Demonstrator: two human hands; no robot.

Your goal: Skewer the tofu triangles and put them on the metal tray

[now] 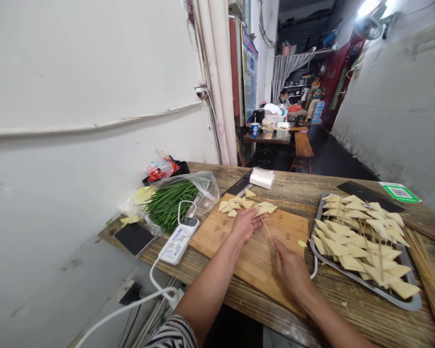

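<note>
Over the wooden cutting board (217, 239), my right hand (292, 268) pinches a thin wooden skewer (266, 227). The skewer's far end meets my left hand (245, 224), whose fingers close on a pale yellow triangular slice (266, 209) that looks like tofu. Whether the tip has pierced the slice is too small to tell. Several more triangular slices (235, 204) lie at the far side of the board, just beyond my left hand. To the right, a metal tray (313, 241) carries many such slices (351, 249) threaded on skewers.
Left of the board lie a white power strip (176, 246), a dark flat device (134, 238) and a plastic bag of green chives (172, 200). A cleaver (238, 186) and a white box (262, 179) sit behind it. Bare skewers (426, 275) lie at far right. A person (284, 96) is in the background.
</note>
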